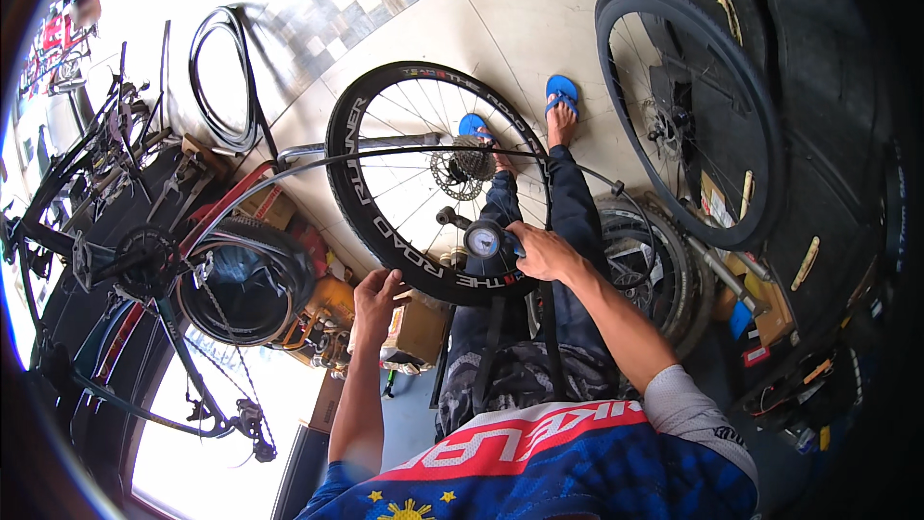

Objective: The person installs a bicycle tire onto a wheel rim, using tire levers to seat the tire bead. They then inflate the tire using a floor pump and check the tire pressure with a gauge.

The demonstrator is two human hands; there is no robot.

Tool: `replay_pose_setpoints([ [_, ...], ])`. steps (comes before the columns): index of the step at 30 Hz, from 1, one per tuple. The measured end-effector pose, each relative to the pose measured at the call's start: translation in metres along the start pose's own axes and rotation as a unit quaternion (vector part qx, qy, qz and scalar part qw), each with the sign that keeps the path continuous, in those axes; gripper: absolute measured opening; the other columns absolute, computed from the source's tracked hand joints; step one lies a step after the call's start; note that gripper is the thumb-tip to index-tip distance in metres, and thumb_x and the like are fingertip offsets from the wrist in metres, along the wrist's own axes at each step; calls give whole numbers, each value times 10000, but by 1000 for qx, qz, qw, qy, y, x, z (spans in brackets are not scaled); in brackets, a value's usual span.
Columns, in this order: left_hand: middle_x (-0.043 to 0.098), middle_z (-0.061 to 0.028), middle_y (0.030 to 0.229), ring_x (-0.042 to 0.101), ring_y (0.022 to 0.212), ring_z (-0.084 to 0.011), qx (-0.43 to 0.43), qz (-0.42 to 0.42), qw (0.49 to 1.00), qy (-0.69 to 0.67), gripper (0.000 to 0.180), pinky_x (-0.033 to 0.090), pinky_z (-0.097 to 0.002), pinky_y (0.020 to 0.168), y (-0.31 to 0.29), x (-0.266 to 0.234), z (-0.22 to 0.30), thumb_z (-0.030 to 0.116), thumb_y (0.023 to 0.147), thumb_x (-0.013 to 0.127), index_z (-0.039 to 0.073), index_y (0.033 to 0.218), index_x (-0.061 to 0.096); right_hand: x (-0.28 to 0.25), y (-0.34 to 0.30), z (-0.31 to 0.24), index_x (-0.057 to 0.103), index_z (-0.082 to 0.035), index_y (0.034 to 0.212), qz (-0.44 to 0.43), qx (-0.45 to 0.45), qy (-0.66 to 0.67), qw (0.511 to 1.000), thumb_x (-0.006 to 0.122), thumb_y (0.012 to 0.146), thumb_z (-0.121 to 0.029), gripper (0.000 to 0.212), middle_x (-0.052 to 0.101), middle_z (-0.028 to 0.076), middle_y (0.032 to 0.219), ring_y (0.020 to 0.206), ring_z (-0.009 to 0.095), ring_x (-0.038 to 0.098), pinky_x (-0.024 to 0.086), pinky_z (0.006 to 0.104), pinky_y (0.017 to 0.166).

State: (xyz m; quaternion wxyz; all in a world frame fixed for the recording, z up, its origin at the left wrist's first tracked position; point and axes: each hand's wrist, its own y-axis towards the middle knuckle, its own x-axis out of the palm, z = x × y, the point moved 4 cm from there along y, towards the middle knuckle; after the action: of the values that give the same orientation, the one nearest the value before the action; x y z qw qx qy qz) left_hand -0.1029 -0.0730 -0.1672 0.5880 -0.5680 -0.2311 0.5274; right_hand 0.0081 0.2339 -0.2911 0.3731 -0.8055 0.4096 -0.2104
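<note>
A bicycle wheel [348,159] with a black, white-lettered tire stands before my lap, its cassette and disc rotor [460,169] near the middle. My right hand [541,252] is closed round the handle of a tire inflator with a round dial gauge [483,241], over the wheel's near side. A short black fitting [450,218] sticks out beside the gauge, among the spokes. My left hand [377,297] rests at the tire's lower left edge, fingers bent and fingertips against the rubber; how far they reach round it is partly hidden.
A second wheel [770,135] leans against a dark case at right. Several tires and wheels [664,270] lie beside my leg. At left stand a bicycle frame with chain [144,255] and a box [414,327]. A black hose [318,162] crosses the wheel; coiled tubing [197,77] hangs beyond.
</note>
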Motion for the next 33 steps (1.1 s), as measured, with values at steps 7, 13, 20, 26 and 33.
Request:
replay_pose_setpoints([
  [7,706,-69,856,703,751,-148,42,61,978,197,392,616,-352,595,12,6,16,339,1043,729,-52,1031,702,7,4,-17,487,-11,1370,28,13,-39,999,733,860,-178,590,645,260,1311,1095,475,715,591,531,978],
  [13,763,-95,832,682,678,-120,97,75,958,258,380,581,-314,590,28,3,16,316,1036,731,-65,1033,744,16,10,-28,481,-13,1349,-13,3,-85,996,769,843,-169,603,632,253,1269,1065,482,719,605,536,940],
  [20,781,-59,897,676,690,-104,63,34,986,154,321,560,-291,612,38,-3,5,267,1048,725,-48,1101,755,26,19,-38,464,-37,1407,-10,7,-88,996,764,831,-159,660,630,257,1255,1061,481,716,605,548,926],
  [26,776,-40,907,660,713,-87,65,5,990,127,299,542,-275,630,41,-5,0,252,1056,719,-33,1137,760,23,28,-41,482,-22,1406,-6,1,-94,996,720,836,-108,623,633,259,1257,1027,490,725,610,555,901],
  [33,772,-29,904,663,729,-77,73,4,989,130,306,544,-273,629,42,-5,-8,261,1057,718,-29,1142,764,18,32,-53,499,-12,1398,-3,-3,-101,995,694,839,-85,596,633,256,1235,1009,490,729,606,560,888],
])
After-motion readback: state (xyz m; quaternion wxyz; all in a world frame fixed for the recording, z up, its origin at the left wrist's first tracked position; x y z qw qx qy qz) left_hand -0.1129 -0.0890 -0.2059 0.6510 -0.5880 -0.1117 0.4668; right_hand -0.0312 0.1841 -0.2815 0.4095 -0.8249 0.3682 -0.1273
